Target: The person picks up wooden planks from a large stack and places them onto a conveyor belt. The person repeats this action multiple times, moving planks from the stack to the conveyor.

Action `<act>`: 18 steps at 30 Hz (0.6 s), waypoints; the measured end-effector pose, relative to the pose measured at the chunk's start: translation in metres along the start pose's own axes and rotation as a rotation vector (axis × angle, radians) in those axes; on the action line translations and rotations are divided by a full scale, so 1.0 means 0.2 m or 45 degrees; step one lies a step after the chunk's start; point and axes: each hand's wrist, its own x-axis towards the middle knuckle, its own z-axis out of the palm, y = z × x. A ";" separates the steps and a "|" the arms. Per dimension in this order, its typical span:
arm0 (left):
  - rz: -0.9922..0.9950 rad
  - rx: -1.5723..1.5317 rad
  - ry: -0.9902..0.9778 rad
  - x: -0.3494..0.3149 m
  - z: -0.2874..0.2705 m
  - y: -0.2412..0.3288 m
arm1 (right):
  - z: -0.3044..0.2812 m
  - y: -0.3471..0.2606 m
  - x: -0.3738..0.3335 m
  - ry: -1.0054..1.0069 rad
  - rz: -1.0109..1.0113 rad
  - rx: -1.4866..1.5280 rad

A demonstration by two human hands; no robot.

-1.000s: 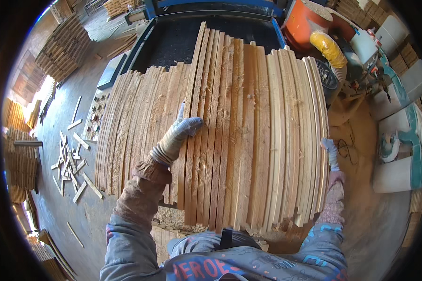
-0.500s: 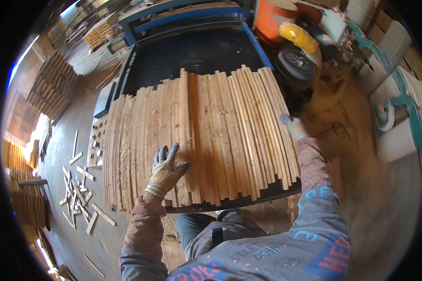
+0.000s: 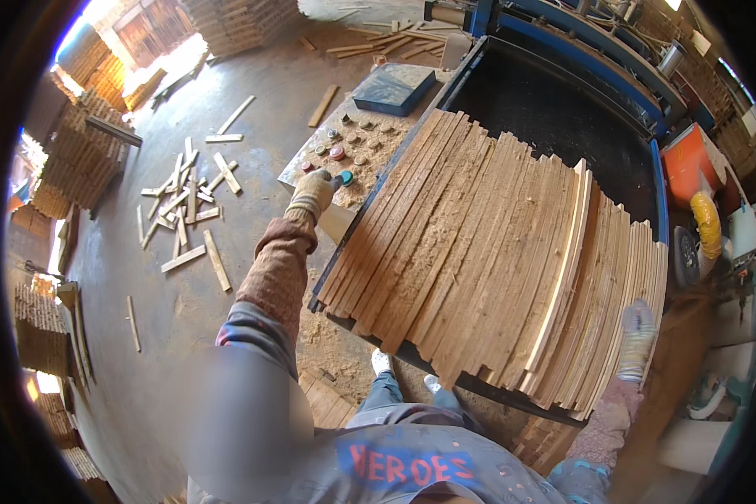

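Note:
My left hand [image 3: 312,195], in a pale work glove with dark fingertips, is at the control panel [image 3: 296,165] left of the wood. Its dark thumb tip reaches out to a green push button [image 3: 346,178]; the other fingers show only in part, and nothing is seen in them. My right hand [image 3: 637,340], gloved too, lies with its fingers stretched out and together on the right part of a layer of long wooden strips [image 3: 470,252]. The strips lie side by side on the black conveyor bed [image 3: 554,109], their ends uneven and sawdust on top.
Sawdust, several knobs and a blue box [image 3: 395,88] are on the panel. Scrap wood pieces [image 3: 185,202] litter the floor at left. Stacked timber [image 3: 80,160] stands farther left. An orange container [image 3: 693,164] and a yellow hose [image 3: 706,223] are at right.
My left hand has left the strips and moved left to the panel's buttons. My right hand has shifted from the strips' right edge onto their top. The view has turned left.

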 end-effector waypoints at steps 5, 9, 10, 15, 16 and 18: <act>0.455 0.275 0.048 0.50 0.45 -0.24 | 0.26 -0.70 -0.29 -0.254 0.214 -0.326; 0.347 0.431 0.113 0.50 0.58 -0.52 | 0.19 -0.71 -0.47 -0.239 0.153 -0.278; 0.368 0.475 0.220 0.47 0.52 -0.61 | 0.23 -0.74 -0.48 -0.225 0.046 -0.405; 0.156 -0.640 0.195 0.07 0.43 -0.39 | 0.14 -0.79 -0.60 -0.171 0.112 -0.363; 0.028 -0.827 0.080 -0.15 0.39 -0.14 | 0.05 -0.78 -0.65 -0.153 0.241 -0.393; -0.011 -0.661 0.355 -0.40 0.34 -0.55 | -0.01 -0.71 -0.57 -0.174 0.133 -0.381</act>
